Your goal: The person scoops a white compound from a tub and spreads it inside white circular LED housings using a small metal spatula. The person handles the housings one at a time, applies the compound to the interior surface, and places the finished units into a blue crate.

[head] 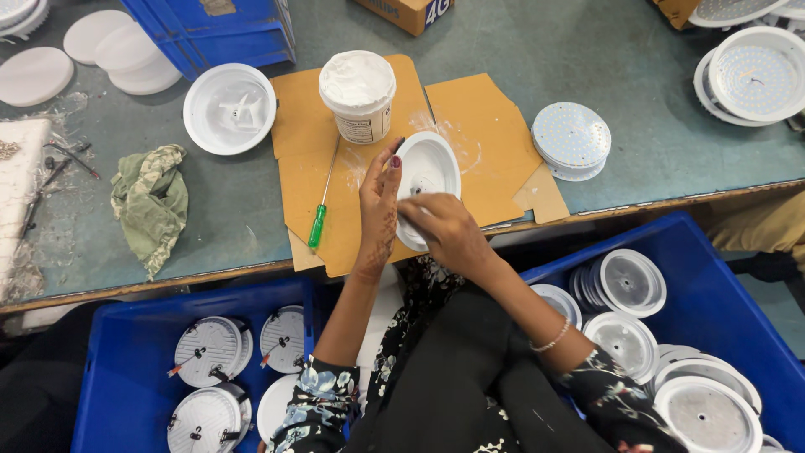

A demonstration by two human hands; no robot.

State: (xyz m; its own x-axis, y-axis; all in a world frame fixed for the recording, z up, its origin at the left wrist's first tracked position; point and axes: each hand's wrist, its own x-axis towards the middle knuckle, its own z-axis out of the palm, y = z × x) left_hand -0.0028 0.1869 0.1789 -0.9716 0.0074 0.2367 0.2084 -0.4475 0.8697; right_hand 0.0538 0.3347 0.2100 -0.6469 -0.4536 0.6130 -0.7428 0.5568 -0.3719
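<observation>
Left hand (379, 205) upright, right hand (444, 228) apparently gripping white housing (429, 168).

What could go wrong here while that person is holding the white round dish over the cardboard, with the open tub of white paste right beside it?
The open tub of white paste stands close behind the white housing that the left hand and right hand hold; a nudge might tip it. The green-handled screwdriver lies loose beside the left hand and could roll or get knocked. Paste smears on the cardboard might soil the housing.

White tub (358, 95) with pale label on cardboard, brown printed carton (407, 13) at far edge
</observation>
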